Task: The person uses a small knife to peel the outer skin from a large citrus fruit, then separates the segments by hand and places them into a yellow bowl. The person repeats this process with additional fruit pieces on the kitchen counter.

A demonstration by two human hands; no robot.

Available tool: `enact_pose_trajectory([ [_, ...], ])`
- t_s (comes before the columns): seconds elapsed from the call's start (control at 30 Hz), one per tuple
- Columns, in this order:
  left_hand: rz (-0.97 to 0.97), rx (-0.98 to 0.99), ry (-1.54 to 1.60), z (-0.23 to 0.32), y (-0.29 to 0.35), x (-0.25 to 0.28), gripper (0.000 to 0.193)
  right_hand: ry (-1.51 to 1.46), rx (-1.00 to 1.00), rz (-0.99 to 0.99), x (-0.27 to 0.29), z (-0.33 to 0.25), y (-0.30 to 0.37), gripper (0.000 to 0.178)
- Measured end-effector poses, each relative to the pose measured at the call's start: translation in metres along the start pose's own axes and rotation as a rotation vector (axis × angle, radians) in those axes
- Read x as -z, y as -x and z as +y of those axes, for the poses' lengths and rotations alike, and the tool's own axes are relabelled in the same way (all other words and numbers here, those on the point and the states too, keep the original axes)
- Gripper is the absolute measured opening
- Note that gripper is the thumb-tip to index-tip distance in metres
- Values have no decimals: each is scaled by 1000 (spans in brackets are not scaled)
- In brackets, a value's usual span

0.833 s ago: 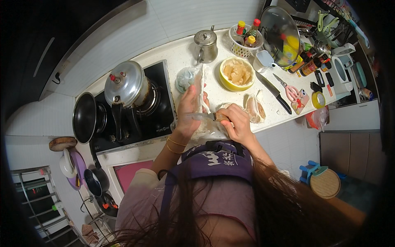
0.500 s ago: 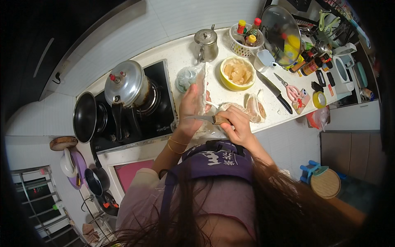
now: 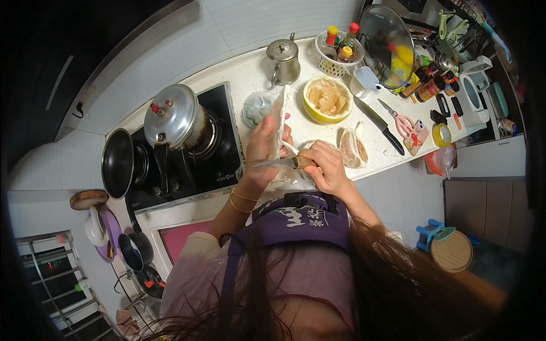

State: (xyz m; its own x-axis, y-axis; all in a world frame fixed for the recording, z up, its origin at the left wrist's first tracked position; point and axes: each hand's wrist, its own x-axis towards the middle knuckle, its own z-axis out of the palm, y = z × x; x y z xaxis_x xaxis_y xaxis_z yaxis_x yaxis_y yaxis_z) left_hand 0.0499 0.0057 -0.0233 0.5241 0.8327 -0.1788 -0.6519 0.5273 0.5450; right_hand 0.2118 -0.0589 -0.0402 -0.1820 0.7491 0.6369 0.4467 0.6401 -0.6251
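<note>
Clutching a small knife [image 3: 289,162], the right hand [image 3: 326,169] is hanging beside the left hand [image 3: 261,146], which is gripping a pale, flat piece [image 3: 278,122] over the white counter [image 3: 244,74]. 1 yellow bowl [image 3: 318,116] is sitting there, right of the black stove [image 3: 220,99].

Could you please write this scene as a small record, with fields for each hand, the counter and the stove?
Left hand: holds a pale flat piece on edge
Right hand: grips a small knife by its brown handle; blade points toward the left wrist
Counter: yellow bowl with pale chunks, larger black-handled knife, pink-handled scissors, metal jug, white basket with bottles
Stove: black hob bearing a lidded metal pot; black pan at its left
Pale piece's material: cannot tell
</note>
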Motion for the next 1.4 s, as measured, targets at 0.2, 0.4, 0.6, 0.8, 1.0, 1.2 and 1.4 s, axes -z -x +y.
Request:
enact_pose_trajectory([
  [0.2,-14,8,28,-1,1,3,38,19,8,16,1,5,0,24],
  [0.4,-21,14,-14,0,2,4,40,-4,-11,18,5,4,-3,22],
  [0.6,4,43,50,-4,1,1,41,-136,-151,39,4,0,1,21],
  [0.8,91,-1,-31,-5,0,-1,41,-27,-31,-37,7,-16,-7,19],
  [1.0,254,-340,-258,-10,-8,14,34,41,4,-31,9,-11,-6,20],
  [1.2,223,-439,-252,-6,2,0,31,18,-89,9,17,-4,-2,20],
  [1.4,255,-406,-279,-7,-2,-3,31,-53,-60,8,17,-12,2,21],
])
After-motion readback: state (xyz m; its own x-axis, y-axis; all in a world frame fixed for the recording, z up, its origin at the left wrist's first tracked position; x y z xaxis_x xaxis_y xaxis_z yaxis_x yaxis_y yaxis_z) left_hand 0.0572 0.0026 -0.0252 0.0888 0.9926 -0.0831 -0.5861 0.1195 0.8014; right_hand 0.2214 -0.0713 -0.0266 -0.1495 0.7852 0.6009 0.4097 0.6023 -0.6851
